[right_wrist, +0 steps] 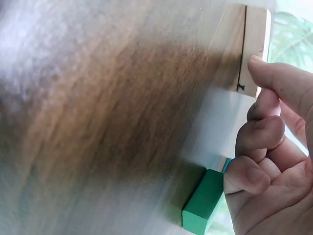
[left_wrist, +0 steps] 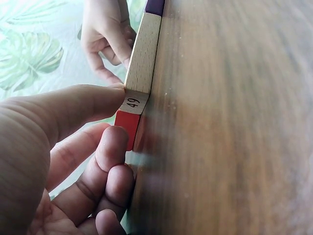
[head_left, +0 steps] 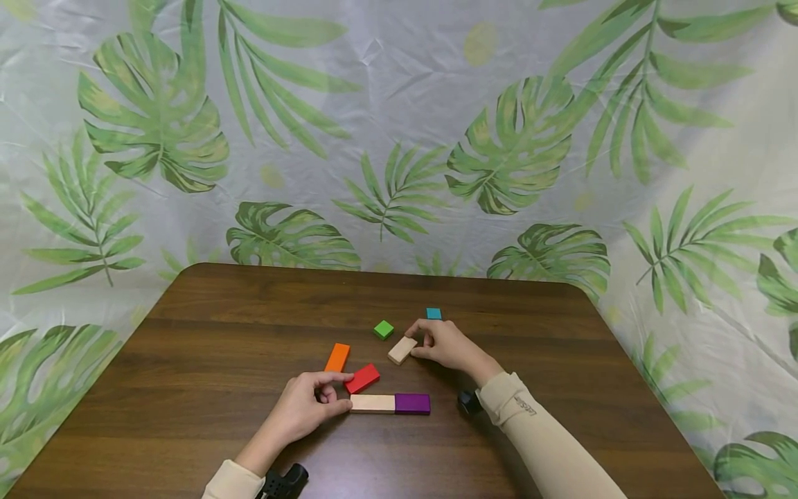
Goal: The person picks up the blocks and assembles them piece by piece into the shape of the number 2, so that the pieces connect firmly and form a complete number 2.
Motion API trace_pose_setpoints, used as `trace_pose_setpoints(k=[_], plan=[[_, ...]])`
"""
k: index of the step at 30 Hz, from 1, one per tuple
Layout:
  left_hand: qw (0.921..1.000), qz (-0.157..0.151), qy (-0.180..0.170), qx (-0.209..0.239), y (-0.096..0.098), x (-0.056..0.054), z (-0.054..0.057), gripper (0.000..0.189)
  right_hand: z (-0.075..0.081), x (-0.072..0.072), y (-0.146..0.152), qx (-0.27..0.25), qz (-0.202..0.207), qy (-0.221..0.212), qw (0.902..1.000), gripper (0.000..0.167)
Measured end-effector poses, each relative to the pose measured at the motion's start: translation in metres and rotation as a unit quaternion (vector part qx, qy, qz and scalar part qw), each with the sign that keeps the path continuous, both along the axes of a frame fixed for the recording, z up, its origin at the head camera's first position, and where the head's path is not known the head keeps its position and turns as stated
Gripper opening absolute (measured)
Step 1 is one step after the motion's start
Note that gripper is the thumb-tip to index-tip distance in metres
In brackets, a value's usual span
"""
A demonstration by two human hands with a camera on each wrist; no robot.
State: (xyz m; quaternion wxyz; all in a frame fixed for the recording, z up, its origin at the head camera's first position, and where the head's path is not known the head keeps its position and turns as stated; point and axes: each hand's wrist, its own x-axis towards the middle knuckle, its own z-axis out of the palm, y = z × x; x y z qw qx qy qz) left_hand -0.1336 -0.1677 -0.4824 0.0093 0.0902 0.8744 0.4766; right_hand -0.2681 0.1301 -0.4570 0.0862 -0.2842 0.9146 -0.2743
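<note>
Leaf-printed cloth [head_left: 411, 90] hangs behind the counter [head_left: 206, 388]. The right hand [head_left: 450, 345] pinches a tan block [head_left: 401, 351] near the green block [head_left: 383, 330] — the left hand [head_left: 302, 407] touches the red block [head_left: 364, 378] and a pale block [head_left: 374, 404], which abuts a purple block [head_left: 413, 404]; whether it pinches, I cannot tell.

The head view was bright, while pale glare washed the blurred counter [right_wrist: 98, 122] at ten o'clock in the right wrist view.

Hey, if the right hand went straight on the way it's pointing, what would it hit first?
In the head view, the right hand, with the pale block at its fingertips, would probably meet the bright green block first, though depth is hard to judge.
</note>
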Motion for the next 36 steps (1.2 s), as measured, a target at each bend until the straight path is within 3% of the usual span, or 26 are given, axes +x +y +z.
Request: trace_pose_setpoints(k=[15, 36], plan=[[1.0, -0.004, -0.004, 0.001, -0.001, 0.001, 0.0, 0.035, -0.004, 0.007, -0.002, -0.026, -0.007, -0.021, 0.9994, 0.025], [1.0, 0.004, -0.007, -0.001, -0.001, 0.001, 0.0, 0.035, -0.005, 0.018, -0.011, -0.025, 0.004, -0.027, 0.9993, 0.026]])
